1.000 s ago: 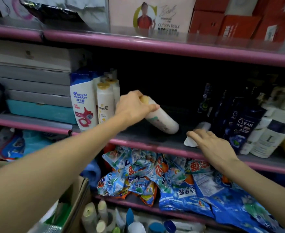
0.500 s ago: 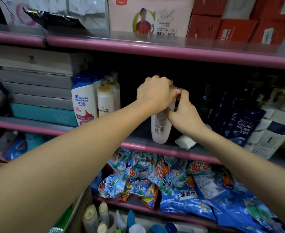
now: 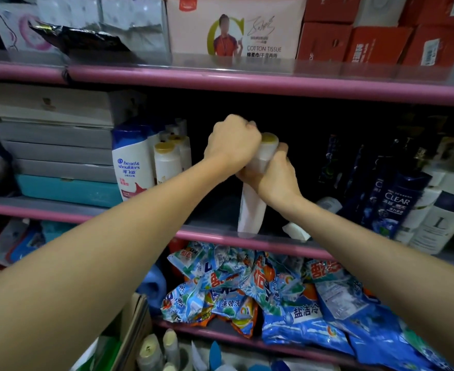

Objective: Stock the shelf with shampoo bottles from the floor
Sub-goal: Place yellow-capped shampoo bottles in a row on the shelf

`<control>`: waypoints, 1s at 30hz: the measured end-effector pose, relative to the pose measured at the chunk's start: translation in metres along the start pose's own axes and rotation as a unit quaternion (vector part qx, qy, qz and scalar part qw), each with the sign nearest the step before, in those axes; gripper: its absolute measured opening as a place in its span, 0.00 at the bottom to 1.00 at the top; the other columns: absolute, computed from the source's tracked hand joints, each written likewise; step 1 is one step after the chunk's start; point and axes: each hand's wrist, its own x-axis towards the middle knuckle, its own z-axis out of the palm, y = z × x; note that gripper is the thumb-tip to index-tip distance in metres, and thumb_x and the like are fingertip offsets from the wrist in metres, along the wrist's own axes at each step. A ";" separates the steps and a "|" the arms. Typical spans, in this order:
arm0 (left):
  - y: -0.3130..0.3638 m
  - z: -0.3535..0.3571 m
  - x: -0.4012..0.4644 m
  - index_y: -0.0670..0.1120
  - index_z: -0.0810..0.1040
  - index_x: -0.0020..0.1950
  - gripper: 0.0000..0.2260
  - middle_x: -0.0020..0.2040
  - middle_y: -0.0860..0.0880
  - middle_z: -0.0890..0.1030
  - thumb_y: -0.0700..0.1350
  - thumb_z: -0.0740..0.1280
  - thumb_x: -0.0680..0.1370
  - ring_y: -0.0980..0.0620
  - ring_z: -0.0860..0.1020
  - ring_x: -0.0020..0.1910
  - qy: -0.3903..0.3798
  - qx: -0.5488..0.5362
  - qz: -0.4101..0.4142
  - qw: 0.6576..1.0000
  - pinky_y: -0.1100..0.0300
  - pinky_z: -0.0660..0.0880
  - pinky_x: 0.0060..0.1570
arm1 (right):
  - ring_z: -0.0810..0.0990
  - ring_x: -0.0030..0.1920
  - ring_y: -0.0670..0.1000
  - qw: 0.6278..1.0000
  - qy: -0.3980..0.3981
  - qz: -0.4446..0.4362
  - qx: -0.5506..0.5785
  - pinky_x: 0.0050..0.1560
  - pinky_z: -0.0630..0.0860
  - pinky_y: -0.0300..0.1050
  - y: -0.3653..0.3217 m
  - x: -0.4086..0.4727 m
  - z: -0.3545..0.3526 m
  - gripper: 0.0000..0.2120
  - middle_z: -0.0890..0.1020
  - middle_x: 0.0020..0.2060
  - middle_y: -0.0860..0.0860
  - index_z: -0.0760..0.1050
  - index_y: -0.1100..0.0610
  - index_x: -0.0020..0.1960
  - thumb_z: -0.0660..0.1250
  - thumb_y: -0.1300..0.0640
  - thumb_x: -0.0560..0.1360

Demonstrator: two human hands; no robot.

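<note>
The shampoo bottle (image 3: 250, 210), white with a gold cap, now stands upright on the middle shelf (image 3: 215, 234), its base just behind the pink front rail. A second ago it lay tilted across the shelf, cap toward the person, in the left hand alone; half a second ago it was already upright with both hands meeting on it. The left hand (image 3: 232, 145) is curled round the bottle's upper part beside the cap, knuckles up. The right hand (image 3: 272, 175), which earlier rested flat near a small white item (image 3: 296, 231) at the shelf's edge, now wraps the bottle's middle from the right, so both hands hold it. The small white item lies where it did, just right of the bottle's base.

To the left on the same shelf stand a Head & Shoulders bottle (image 3: 132, 162) and gold-capped white bottles (image 3: 167, 162), unmoved, well apart from the held bottle. To the right stand dark Clear bottles (image 3: 394, 202). Blue detergent bags (image 3: 274, 298) fill the shelf below. More bottles (image 3: 161, 349) show near the bottom of the view.
</note>
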 end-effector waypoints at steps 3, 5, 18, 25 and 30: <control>-0.026 0.001 -0.016 0.50 0.78 0.63 0.15 0.59 0.48 0.81 0.46 0.58 0.80 0.47 0.78 0.56 -0.015 -0.092 0.003 0.996 0.54 0.75 0.58 | 0.79 0.52 0.61 0.999 0.037 -0.015 -0.027 0.47 0.79 0.57 0.010 -0.001 0.009 0.35 0.78 0.55 0.58 0.62 0.58 0.64 0.76 0.46 0.67; -0.050 0.010 -0.032 0.49 0.70 0.71 0.18 0.63 0.47 0.77 0.46 0.58 0.81 0.50 0.76 0.59 -0.022 -0.095 0.005 0.995 0.58 0.72 0.58 | 0.80 0.51 0.57 1.000 0.014 -0.014 0.011 0.47 0.79 0.52 0.014 0.005 0.009 0.33 0.79 0.52 0.55 0.64 0.58 0.64 0.76 0.50 0.66; -0.132 0.050 -0.076 0.49 0.58 0.76 0.26 0.73 0.52 0.64 0.50 0.61 0.79 0.55 0.62 0.71 -0.052 0.041 -0.004 0.998 0.63 0.58 0.68 | 0.82 0.50 0.49 0.998 -0.058 0.003 -0.029 0.43 0.77 0.38 0.069 0.000 0.054 0.31 0.82 0.52 0.51 0.71 0.56 0.63 0.75 0.44 0.66; -0.108 -0.049 -0.002 0.44 0.75 0.65 0.17 0.63 0.46 0.76 0.44 0.63 0.76 0.47 0.74 0.62 0.136 0.211 0.209 0.945 0.52 0.69 0.61 | 0.80 0.50 0.39 0.968 -0.136 0.029 0.210 0.43 0.76 0.31 0.068 0.048 0.108 0.27 0.80 0.53 0.46 0.69 0.51 0.64 0.76 0.56 0.69; -0.117 -0.063 0.022 0.48 0.62 0.74 0.25 0.75 0.49 0.64 0.57 0.52 0.80 0.51 0.60 0.74 -0.011 0.403 0.167 0.900 0.59 0.53 0.72 | 0.78 0.54 0.45 0.957 -0.142 0.045 0.249 0.37 0.77 0.31 0.082 0.058 0.149 0.30 0.77 0.56 0.49 0.63 0.49 0.61 0.76 0.62 0.68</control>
